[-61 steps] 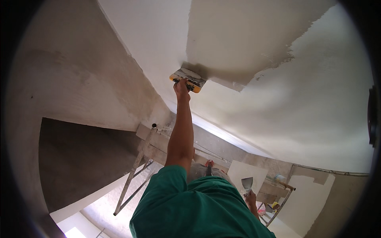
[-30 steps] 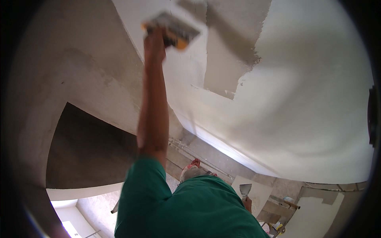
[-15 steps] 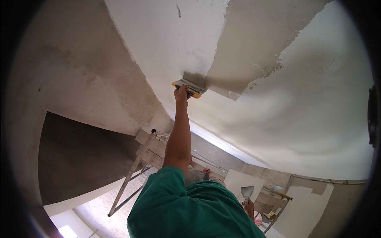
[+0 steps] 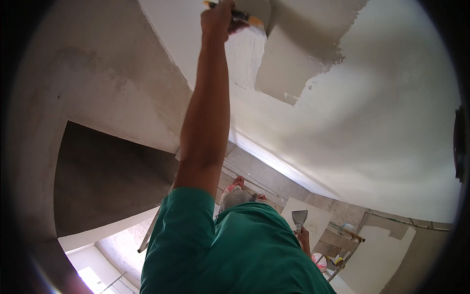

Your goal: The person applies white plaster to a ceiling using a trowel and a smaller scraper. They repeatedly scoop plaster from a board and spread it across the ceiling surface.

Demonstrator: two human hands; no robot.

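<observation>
My left hand (image 4: pixel 216 22), on the raised left arm, is closed around the handle of a wide plastering blade (image 4: pixel 241 16) with black and yellow parts. Its blade lies against the wall (image 4: pixel 391 122) at the top, partly cut off by the picture edge. Fresh white plaster with streaks (image 4: pixel 247 59) shows just below the tool. Beside it runs a rough-edged grey bare strip (image 4: pixel 303 44). Low at the right, my right hand (image 4: pixel 303 238) grips a small putty knife (image 4: pixel 299 216), its metal blade pointing up, away from the wall.
Scaffold planks (image 4: pixel 254 183) lie under my feet (image 4: pixel 238 181). A pale board (image 4: pixel 313 215), metal scaffold rails (image 4: pixel 352 235) and a red-and-white bag (image 4: pixel 319 262) are at the lower right. A dark opening (image 4: pixel 112 181) is at the left.
My left hand has swept the wide blade upward along the wall, leaving streaked plaster beneath it. The view has shifted a little; my right hand still holds the putty knife.
</observation>
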